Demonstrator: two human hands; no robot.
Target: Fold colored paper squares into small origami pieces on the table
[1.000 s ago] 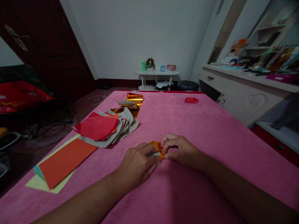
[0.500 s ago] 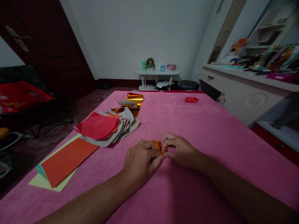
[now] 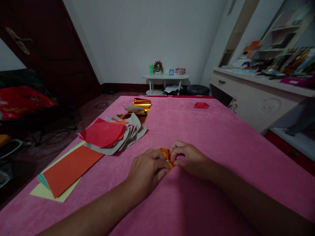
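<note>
A small folded piece of shiny gold paper (image 3: pixel 165 152) lies on the pink cloth, between my two hands. My left hand (image 3: pixel 150 166) is closed on its left side, with the fingertips pressed onto the paper. From the right, my right hand (image 3: pixel 187 158) pinches the paper's other edge between thumb and bent fingers. The fingers cover much of the paper, so its full shape is hidden. Farther off to the right sits a folded red paper piece (image 3: pixel 201 105), apart from both hands.
Left of my hands lie a stack of red and grey paper sheets (image 3: pixel 105 132) and orange paper strips (image 3: pixel 73 168) over yellow ones. Gold foil paper (image 3: pixel 142 104) lies behind them. A white dresser (image 3: pixel 258 101) stands right of the pink-covered table (image 3: pixel 221 137).
My left thumb has drawn back slightly to the left and down, so more of the gold paper shows between the hands. My right hand has barely moved.
</note>
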